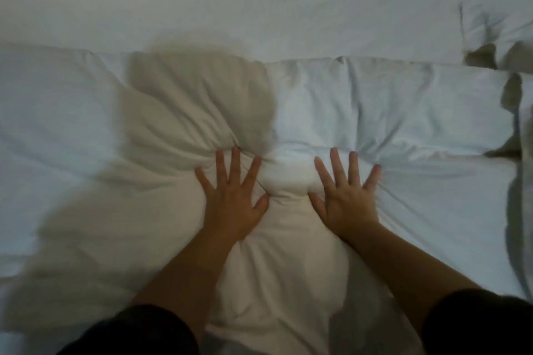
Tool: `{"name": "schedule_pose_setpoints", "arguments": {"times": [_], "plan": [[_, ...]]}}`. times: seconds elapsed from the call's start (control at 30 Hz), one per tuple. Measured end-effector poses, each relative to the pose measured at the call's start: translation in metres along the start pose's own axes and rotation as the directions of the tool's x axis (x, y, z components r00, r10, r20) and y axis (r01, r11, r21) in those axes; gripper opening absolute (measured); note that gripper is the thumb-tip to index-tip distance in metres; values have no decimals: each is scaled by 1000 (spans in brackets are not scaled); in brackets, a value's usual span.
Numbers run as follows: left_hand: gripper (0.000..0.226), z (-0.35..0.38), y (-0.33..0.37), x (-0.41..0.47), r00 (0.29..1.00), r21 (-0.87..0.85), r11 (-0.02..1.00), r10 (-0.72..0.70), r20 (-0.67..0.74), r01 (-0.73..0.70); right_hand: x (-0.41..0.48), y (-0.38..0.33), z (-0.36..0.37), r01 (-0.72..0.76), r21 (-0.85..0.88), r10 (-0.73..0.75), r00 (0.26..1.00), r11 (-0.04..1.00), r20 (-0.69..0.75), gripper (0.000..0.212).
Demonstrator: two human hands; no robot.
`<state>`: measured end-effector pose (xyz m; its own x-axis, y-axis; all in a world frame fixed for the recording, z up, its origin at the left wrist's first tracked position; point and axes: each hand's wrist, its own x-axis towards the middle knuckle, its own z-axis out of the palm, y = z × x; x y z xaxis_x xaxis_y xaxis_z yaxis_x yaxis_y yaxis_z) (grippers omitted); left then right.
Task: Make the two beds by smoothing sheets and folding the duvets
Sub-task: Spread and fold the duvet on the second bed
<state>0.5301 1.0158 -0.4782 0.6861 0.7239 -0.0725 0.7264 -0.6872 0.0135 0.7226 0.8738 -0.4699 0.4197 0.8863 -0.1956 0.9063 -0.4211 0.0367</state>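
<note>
Left hand (233, 202) & right hand (347, 202) both flat, fingers splayed, grasping nothing, palms pressing the duvet (403, 112) at lower centre of frame. Duvet lies as a puffy band across the middle and bottom; bare sheet (230, 3) fills the top. Risk: hands sit close together, so pressing down squeezes filling into the bulge (285, 181) between them, prob. leaving a ridge, not a flat top. Pushing fwd w/ uneven force could skew the far edge or drag creases onto the sheet. Crumpled cloth (510, 49) at upper right; can't tell what it is.
</note>
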Motion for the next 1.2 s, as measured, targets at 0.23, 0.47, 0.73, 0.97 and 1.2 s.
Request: {"name": "schedule_pose_setpoints", "arguments": {"times": [0.23, 0.47, 0.73, 0.97, 1.2], "plan": [[85, -15, -4, 3, 992, 2, 999, 41, 115, -41, 4, 0, -13, -25, -46, 30, 994, 999, 109, 74], [121, -87, 16, -100, 765, -289, 905, 420, 489, -311, -92, 7, -56, 138, 115, -167, 939, 984, 302, 97], [39, -109, 18, -142, 788, -150, 838, 545, 287, -525, -191, 47, -97, 340, 85, -332, 780, 936, 531, 109], [26, -197, 19, -23, 989, 143, 978, 151, 3, -150, -109, 51, -163, 39, -218, -45, 999, 975, -24, 31], [31, -279, -5, 88, 890, -281, 922, -348, -296, 267, 36, 40, -254, -77, 386, 201, 935, 919, -292, 50]]}}
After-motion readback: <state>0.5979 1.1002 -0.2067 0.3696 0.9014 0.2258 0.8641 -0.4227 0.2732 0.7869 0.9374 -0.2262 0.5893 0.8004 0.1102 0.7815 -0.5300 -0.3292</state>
